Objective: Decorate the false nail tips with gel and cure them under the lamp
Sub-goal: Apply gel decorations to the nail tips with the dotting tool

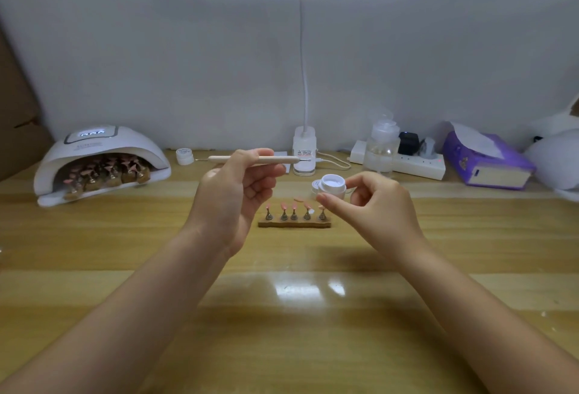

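1. While the wooden desk (pixel 94 252) carried everything, the curing lamp (pixel 100 161) at its far left was the biggest thing on it, display lit, with rows of pink tips on stands already inside.
2. The left hand (pixel 232 196) pinched a slim dotting pen (pixel 253 159), held level above the desk with its metal tip pointing right.
3. The right hand (pixel 372 202) gripped an open gel pot (pixel 332 183) between thumb and fingers, raised just beyond the stand.
4. The wooden stand (pixel 294 223) sat between the hands, bearing five pink nail tips (pixel 294 206) upright on pegs.
5. The step in hand looked like loading gel. Next, the pen's tip would need to dip into the pot, then touch a tip lightly without knocking its peg.
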### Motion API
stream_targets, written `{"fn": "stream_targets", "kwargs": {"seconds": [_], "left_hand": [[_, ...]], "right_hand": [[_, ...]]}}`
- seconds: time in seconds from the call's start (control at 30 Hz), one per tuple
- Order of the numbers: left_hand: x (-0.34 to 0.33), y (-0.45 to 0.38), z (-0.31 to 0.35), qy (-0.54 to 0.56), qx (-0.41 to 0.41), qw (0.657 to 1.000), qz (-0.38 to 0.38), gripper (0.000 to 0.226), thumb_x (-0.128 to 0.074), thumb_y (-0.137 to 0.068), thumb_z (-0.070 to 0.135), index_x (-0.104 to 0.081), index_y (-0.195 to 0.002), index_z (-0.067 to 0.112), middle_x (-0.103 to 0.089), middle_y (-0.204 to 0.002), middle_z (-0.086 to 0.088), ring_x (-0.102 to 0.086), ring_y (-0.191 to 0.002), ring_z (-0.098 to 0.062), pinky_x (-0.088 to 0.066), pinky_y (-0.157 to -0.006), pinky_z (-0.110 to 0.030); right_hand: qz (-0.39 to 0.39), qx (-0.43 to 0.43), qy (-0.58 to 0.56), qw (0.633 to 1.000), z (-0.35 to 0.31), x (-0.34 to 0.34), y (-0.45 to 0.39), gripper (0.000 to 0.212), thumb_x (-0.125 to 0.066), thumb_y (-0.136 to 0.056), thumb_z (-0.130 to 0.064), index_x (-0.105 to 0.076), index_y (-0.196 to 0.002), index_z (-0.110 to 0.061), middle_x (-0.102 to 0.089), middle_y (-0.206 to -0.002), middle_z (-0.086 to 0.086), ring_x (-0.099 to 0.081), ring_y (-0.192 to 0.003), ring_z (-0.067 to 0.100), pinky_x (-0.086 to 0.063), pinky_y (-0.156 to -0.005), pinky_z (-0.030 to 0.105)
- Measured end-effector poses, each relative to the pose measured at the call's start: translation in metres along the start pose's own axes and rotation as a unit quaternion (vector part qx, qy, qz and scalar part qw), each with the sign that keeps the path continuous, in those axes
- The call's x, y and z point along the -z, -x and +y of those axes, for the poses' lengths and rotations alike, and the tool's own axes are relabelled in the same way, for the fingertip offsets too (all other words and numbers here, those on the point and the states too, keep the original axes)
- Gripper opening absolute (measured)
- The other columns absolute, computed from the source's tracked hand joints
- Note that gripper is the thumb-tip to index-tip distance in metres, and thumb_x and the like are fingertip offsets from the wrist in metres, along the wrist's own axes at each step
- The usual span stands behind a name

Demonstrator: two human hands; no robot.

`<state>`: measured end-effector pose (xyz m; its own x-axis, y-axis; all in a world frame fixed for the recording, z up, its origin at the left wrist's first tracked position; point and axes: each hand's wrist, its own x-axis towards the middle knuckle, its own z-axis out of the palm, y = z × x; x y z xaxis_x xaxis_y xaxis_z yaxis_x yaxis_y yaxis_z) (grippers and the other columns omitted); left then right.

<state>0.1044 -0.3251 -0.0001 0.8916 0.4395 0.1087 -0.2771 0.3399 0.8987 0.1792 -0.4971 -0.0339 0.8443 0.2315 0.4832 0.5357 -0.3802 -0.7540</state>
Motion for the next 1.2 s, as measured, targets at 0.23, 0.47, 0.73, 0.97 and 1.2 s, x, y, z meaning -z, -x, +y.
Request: {"fn": "stream_targets", "kwargs": {"seconds": [0.23,0.47,0.73,0.97,1.2], "left_hand": [[0.001,0.002,-0.005,-0.032,-0.025,0.998,-0.047,0.028,-0.043,-0.09,0.005,-0.071,-0.089,0.011,-0.072,-0.079,-0.011,-0.063,-0.065,-0.011,-0.052,-0.061,-0.019],[0.007,-0.001,-0.012,-0.098,-0.103,0.99,-0.011,0.026,-0.046,-0.093,0.002,-0.07,-0.092,0.011,-0.074,-0.08,-0.007,-0.065,-0.073,-0.012,-0.052,-0.066,-0.02],[0.02,-0.005,-0.039,-0.146,-0.113,0.981,0.05,0.027,-0.05,-0.093,0.006,-0.072,-0.089,0.02,-0.075,-0.086,-0.002,-0.067,-0.082,-0.01,-0.052,-0.07,-0.018],[0.03,-0.01,-0.049,-0.134,-0.092,0.984,0.072,0.025,-0.049,-0.093,0.007,-0.072,-0.092,0.018,-0.075,-0.086,-0.004,-0.064,-0.074,-0.009,-0.051,-0.065,-0.016],[0.032,-0.011,-0.055,-0.133,-0.11,0.982,0.076,0.023,-0.048,-0.096,0.011,-0.07,-0.095,0.019,-0.075,-0.087,-0.004,-0.064,-0.074,-0.009,-0.051,-0.064,-0.017]], "right_hand": [[-0.002,0.03,0.036,0.999,0.005,-0.006,-0.001,0.029,-0.079,-0.067,-0.046,-0.054,-0.07,-0.032,-0.043,-0.05,-0.011,-0.045,-0.05,0.0,-0.035,-0.05,0.012],[0.035,-0.044,0.157,0.986,0.04,0.003,-0.013,0.035,-0.07,-0.074,-0.051,-0.064,-0.094,-0.023,-0.051,-0.075,-0.004,-0.051,-0.083,0.02,-0.039,-0.071,0.032],[-0.009,-0.137,0.295,0.945,0.059,-0.005,-0.014,0.042,-0.062,-0.074,-0.061,-0.065,-0.104,-0.032,-0.052,-0.118,0.007,-0.041,-0.116,0.029,-0.034,-0.092,0.031],[-0.054,-0.163,0.325,0.93,0.061,-0.003,-0.015,0.048,-0.053,-0.08,-0.055,-0.059,-0.119,-0.028,-0.051,-0.12,0.011,-0.041,-0.112,0.032,-0.033,-0.09,0.033],[0.084,0.015,0.261,0.962,0.042,-0.011,-0.005,0.031,-0.067,-0.072,-0.036,-0.06,-0.091,-0.012,-0.054,-0.091,0.004,-0.048,-0.091,0.026,-0.031,-0.076,0.031]]}}
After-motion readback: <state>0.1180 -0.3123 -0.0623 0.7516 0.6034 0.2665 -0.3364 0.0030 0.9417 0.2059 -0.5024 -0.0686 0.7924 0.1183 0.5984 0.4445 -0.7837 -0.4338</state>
